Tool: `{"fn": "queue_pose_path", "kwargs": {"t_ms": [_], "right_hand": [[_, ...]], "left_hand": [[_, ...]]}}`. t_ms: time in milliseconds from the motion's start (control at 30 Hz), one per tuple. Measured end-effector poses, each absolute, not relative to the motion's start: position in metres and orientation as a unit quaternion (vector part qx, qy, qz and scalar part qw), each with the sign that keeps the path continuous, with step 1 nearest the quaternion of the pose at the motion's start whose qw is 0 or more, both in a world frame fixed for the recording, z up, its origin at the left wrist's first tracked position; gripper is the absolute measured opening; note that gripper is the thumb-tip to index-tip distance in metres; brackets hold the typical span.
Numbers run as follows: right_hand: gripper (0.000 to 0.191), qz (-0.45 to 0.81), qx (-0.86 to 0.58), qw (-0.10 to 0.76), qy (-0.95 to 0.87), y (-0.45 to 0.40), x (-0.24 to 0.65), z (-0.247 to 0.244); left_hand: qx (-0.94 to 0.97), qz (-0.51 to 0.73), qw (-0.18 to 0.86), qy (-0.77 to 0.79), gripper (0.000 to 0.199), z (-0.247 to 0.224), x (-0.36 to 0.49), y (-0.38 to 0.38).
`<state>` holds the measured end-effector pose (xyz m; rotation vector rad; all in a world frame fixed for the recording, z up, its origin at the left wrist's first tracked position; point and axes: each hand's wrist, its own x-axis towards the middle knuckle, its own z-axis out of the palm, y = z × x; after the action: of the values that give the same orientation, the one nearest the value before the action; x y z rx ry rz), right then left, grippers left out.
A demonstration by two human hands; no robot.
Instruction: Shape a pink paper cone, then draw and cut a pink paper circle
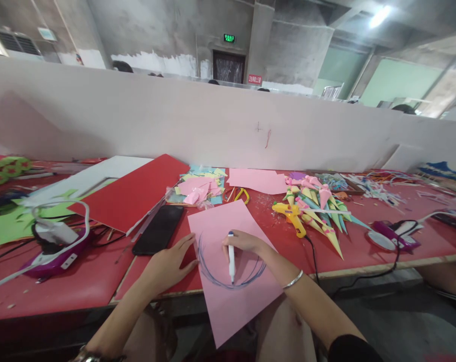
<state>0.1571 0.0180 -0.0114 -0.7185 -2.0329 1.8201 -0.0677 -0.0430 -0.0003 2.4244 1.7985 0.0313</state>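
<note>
A pink sheet of paper (pixel 228 317) lies on the red table, its near corner hanging past the front edge. Dark curved lines, drawn over several times, form a rough circle on it. My right hand (pixel 243 242) grips a white marker (pixel 231 259) with a dark end; its tip points down at the lower part of the circle. My left hand (pixel 175 264) rests at the sheet's left edge, fingers stretched out and thumb apart, holding nothing. A black phone (pixel 159 230) lies just beyond it.
A yellow glue gun (pixel 291 217) lies right of the sheet, beside several paper cones (pixel 328 226). Purple power strips (pixel 60 259) with cables sit at both sides. Red card (pixel 133 193), paper scraps (pixel 199 190) and pink sheets (pixel 256 180) lie behind, before a white partition (pixel 182 123).
</note>
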Motion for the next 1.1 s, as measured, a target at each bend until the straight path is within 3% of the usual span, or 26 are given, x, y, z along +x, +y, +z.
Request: {"fn": "queue_pose_path", "kwargs": {"t_ms": [267,467,700,900,1100], "right_hand": [[0.042,0.650,-0.232,0.164,-0.705,0.018,0.158,-0.010],[0.044,0.615,-0.278,0.313,-0.668,0.018,0.154,-0.019],[0.036,0.593,-0.291,0.340,-0.670,0.010,0.147,-0.020],[0.039,0.537,-0.355,0.428,-0.635,0.008,0.137,-0.023],[0.033,0.577,-0.308,0.368,-0.661,0.004,0.144,-0.021]], "left_hand": [[0.803,0.030,0.064,0.591,0.061,-0.002,-0.068,-0.042],[0.803,0.034,0.065,0.591,0.062,-0.005,-0.069,-0.043],[0.804,0.033,0.074,0.589,0.062,-0.001,-0.069,-0.044],[0.806,0.023,0.071,0.588,0.062,-0.001,-0.068,-0.043],[0.806,0.018,0.066,0.588,0.063,-0.001,-0.068,-0.044]]}}
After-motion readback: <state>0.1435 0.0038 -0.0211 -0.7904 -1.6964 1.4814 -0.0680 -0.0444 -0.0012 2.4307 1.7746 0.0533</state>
